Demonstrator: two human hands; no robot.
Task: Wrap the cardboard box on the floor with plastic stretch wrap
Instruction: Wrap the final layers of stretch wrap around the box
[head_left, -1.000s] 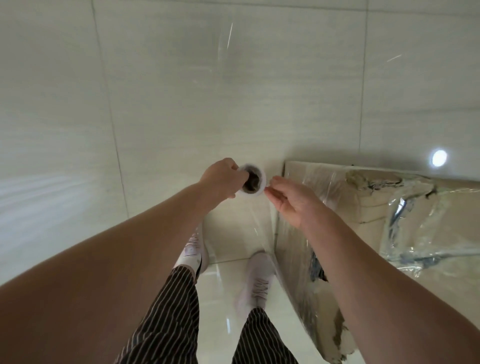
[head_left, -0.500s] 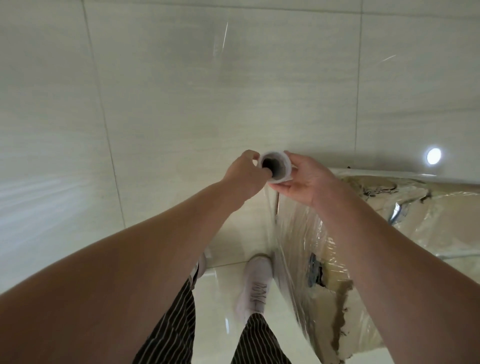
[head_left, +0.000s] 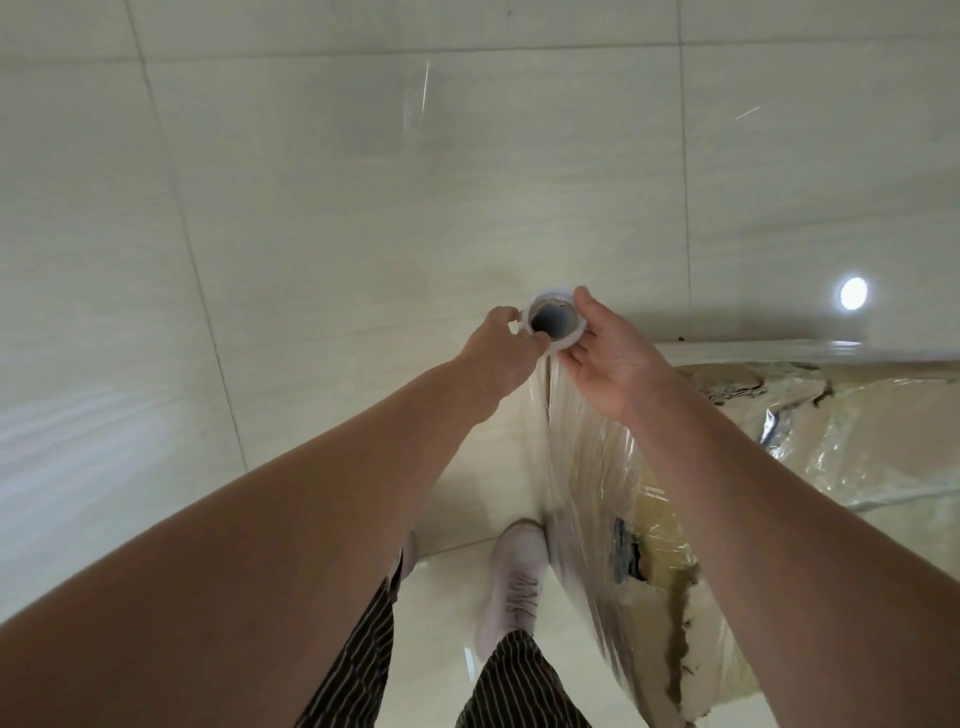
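Visibly torn, the cardboard box (head_left: 667, 530) gleams under wrinkled stretch wrap (head_left: 584, 467).

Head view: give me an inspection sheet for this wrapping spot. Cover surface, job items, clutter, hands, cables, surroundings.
Surface: glossy tile floor.
Job's things: cardboard box, torn on its near side, partly covered in film; stretch wrap roll held upright at the box's corner, film running down onto the box.
Clutter: nothing seen.
Hands: left hand pinches the roll's rim; right hand grips its other side.
Cables: nothing seen.
Surroundings: tiled wall behind the box, light spot on it; shoes beside the box.
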